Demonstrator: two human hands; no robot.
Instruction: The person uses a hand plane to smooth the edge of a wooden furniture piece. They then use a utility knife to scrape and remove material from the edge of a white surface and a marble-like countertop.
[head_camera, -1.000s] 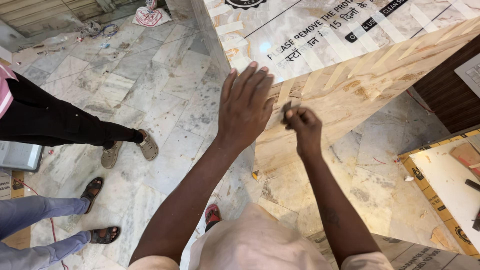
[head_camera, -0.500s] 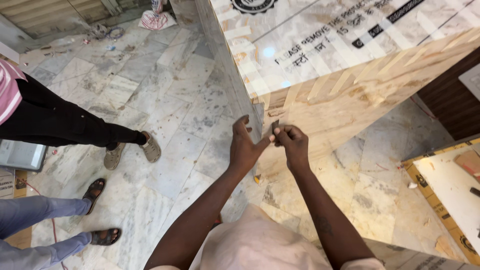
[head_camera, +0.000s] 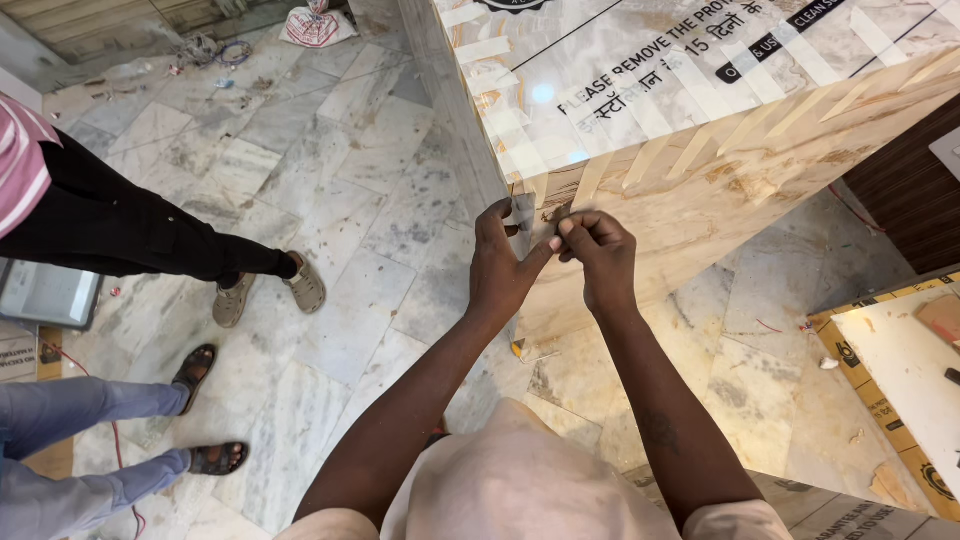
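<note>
Together at slab corner (head_camera: 545, 195): left hand (head_camera: 503, 268) and right hand (head_camera: 598, 255), fingertips touching. Pinched small tape strip (head_camera: 524, 210) between them, against corner edge, just above thumbs. Both grips nearly closed on strip.

film (head_camera: 700, 70): glossy clear sheet with black print, taped on slab top, upper right | carton (head_camera: 900, 390): flat, white face, yellow-black edge, floor right | bag (head_camera: 312, 27): white-red, top floor
</note>
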